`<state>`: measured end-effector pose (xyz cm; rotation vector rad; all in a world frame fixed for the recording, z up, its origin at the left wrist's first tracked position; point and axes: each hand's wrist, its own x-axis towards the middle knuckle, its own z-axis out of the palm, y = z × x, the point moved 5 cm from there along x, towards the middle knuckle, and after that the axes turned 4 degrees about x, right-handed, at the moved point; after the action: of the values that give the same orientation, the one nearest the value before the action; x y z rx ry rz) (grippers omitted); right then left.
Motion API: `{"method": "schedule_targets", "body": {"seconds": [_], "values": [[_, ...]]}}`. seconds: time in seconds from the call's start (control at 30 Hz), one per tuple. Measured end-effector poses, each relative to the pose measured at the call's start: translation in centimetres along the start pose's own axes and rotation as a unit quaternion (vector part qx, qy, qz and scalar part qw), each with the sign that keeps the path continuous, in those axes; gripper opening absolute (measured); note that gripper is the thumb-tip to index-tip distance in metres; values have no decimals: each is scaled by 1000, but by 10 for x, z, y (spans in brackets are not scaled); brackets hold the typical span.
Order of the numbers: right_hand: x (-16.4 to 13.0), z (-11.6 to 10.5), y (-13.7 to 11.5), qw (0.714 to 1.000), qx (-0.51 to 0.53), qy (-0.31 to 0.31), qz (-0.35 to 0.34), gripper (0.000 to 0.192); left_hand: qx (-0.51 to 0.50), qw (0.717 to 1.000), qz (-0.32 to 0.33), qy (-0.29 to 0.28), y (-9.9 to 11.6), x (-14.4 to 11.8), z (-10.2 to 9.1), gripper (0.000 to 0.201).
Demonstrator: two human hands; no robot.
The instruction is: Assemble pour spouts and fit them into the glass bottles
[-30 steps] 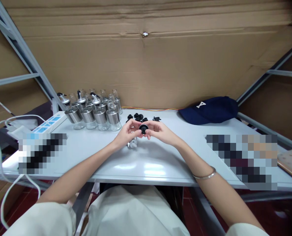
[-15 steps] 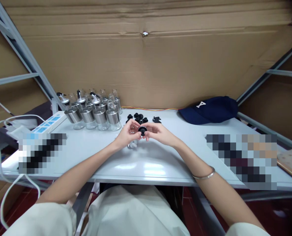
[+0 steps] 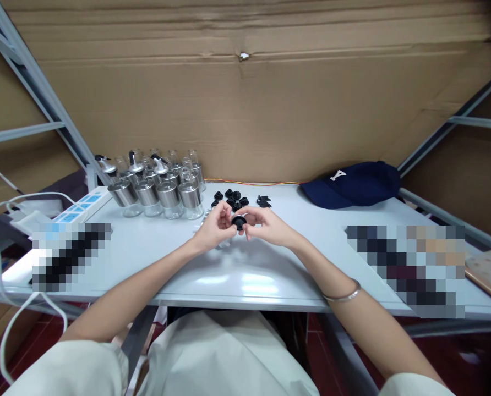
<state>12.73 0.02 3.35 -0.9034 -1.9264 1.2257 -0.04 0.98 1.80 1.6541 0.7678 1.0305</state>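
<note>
Between my hands, above the table, is a round black cap [image 3: 239, 223] with a pale rim along its top edge. My right hand [image 3: 269, 226] pinches it from the right, with the thumb in front and fingers behind. My left hand [image 3: 214, 228] is closed at its left edge, thumb and curled fingers against it; its grip is partly hidden. Just beyond my fingers lies a cluster of black round stoppers [image 3: 236, 196]. Flat black pieces [image 3: 263, 201] lie to their right. Some clear or whitish small parts [image 3: 224, 242] sit under and beside my left hand, mostly covered.
Several glass bottles with steel sleeves [image 3: 170, 198] stand at the back left, some topped with pourer spouts [image 3: 160, 164]. A white power strip [image 3: 82, 206] lies farther left. A navy cap [image 3: 353, 184] rests at the back right. Blurred blocks cover items at both sides.
The black cap has tilted, so more of its underside faces me. My left fingers have drawn slightly apart from my right fingers. More of the black stoppers shows behind.
</note>
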Motion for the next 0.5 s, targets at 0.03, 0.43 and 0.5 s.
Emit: {"method": "schedule_targets", "body": {"seconds": [0.03, 0.43, 0.5], "values": [[0, 0, 0, 1000, -3, 1, -2, 31, -1, 1000, 4, -1, 0, 0, 0, 32], [0, 1, 1, 1000, -15, 7, -18, 27, 19, 1000, 5, 6, 2, 0, 1, 36], [2, 1, 4, 1000, 17, 7, -12, 25, 27, 999, 16, 19, 0, 0, -1, 33]]}}
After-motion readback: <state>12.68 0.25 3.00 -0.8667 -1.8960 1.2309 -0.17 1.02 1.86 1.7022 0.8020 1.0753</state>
